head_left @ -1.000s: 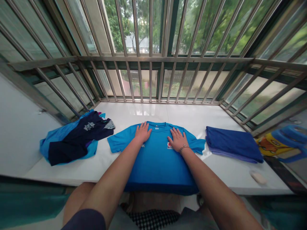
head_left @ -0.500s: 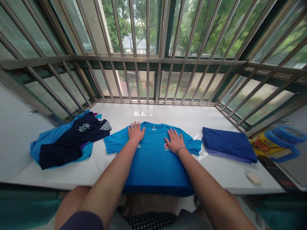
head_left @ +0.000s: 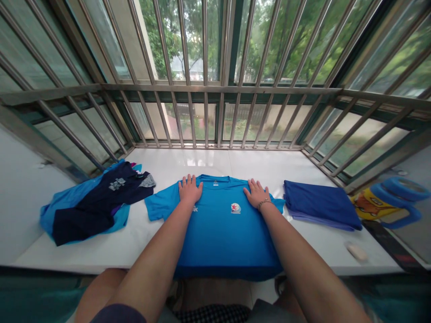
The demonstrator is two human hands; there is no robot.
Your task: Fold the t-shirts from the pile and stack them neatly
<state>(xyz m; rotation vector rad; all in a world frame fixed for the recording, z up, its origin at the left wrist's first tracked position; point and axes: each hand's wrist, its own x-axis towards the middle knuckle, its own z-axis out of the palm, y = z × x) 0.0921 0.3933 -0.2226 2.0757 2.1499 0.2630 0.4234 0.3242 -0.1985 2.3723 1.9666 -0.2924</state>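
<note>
A bright blue T-shirt (head_left: 220, 229) lies face up on the white sill (head_left: 208, 161), its hem hanging over the near edge. My left hand (head_left: 189, 189) rests flat on the shirt's left shoulder, fingers spread. My right hand (head_left: 256, 194), with a bracelet at the wrist, presses flat on the right shoulder near the sleeve. A small round badge (head_left: 235, 207) shows on the chest between my hands. Neither hand grips anything.
A loose heap of dark navy and light blue clothes (head_left: 94, 202) lies at the left. A folded dark blue stack (head_left: 319, 204) sits at the right. Metal window bars (head_left: 215, 89) close off the back and sides. A small pale object (head_left: 357, 251) rests near the right front edge.
My right hand has slid outward to the right across the shirt, uncovering the chest badge. My left hand has shifted slightly left toward the shoulder.
</note>
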